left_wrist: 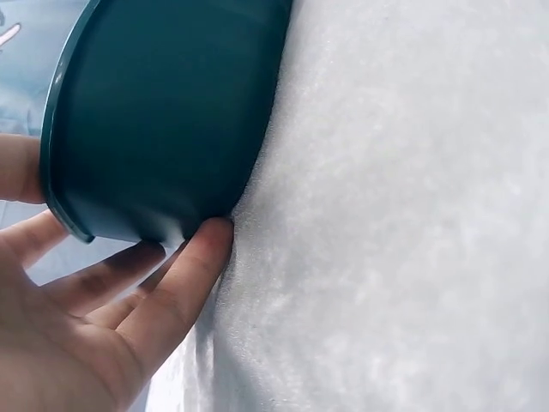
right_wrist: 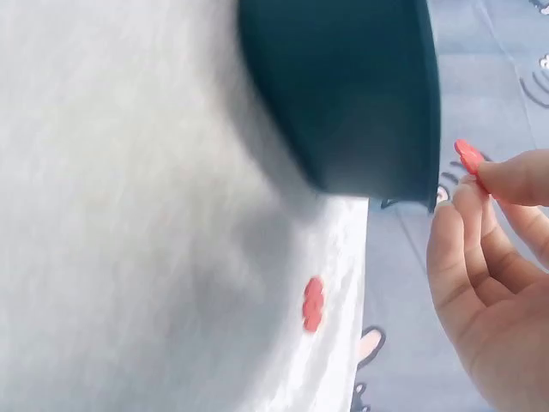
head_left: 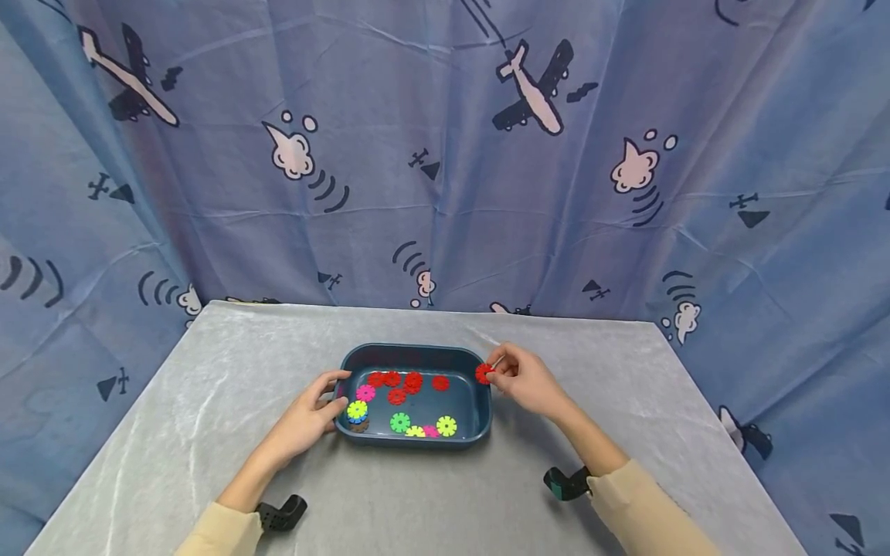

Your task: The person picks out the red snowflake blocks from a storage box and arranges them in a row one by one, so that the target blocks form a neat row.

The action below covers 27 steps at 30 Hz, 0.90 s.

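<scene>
A dark teal rectangular tray (head_left: 417, 442) stands on the table with several notched plastic discs inside: red discs (head_left: 413, 381) along the back, a green disc (head_left: 399, 422), yellow ones (head_left: 446, 425) and pink ones (head_left: 365, 393). My left hand (head_left: 309, 413) holds the tray's left end, thumb at the rim and fingers against the outer wall (left_wrist: 163, 120). Above the right rim, my right hand (head_left: 526, 378) pinches a red notched disc (head_left: 484, 374) between thumb and finger. In the right wrist view that disc (right_wrist: 468, 157) is seen nearly edge-on.
Another red disc (right_wrist: 313, 305) lies on the table beside the tray's right end. A pale cloth (head_left: 222, 371) covers the table. Behind it hangs a blue curtain (head_left: 445, 154) with airplane prints.
</scene>
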Motion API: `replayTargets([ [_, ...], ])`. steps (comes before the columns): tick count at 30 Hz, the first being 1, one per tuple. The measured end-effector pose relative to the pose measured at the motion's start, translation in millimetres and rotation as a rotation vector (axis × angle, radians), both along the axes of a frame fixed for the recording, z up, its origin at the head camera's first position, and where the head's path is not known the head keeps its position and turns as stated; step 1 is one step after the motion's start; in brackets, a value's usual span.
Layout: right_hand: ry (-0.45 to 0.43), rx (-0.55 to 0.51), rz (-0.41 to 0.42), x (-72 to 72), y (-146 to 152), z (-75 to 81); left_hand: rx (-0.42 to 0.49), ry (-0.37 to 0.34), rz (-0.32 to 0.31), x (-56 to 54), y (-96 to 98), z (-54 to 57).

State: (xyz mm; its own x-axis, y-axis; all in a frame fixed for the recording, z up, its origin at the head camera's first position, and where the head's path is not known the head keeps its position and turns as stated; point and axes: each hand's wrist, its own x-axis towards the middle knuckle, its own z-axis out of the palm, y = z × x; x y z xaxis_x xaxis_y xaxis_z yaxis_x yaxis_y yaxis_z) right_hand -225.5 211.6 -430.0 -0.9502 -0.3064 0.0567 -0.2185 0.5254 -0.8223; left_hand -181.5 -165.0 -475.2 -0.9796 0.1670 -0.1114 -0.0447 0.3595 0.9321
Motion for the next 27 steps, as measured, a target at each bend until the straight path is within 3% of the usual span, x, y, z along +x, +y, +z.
replayTargets([
  [16, -0.039, -0.107, -0.093, -14.4, 42, -20.4, -0.012, -0.012, -0.051, 1.7, -2.8, 2.3],
  [27, -0.076, -0.013, -0.206, -26.1, 59, -42.8, -0.023, -0.020, -0.055, 2.0, -4.2, 2.3],
])
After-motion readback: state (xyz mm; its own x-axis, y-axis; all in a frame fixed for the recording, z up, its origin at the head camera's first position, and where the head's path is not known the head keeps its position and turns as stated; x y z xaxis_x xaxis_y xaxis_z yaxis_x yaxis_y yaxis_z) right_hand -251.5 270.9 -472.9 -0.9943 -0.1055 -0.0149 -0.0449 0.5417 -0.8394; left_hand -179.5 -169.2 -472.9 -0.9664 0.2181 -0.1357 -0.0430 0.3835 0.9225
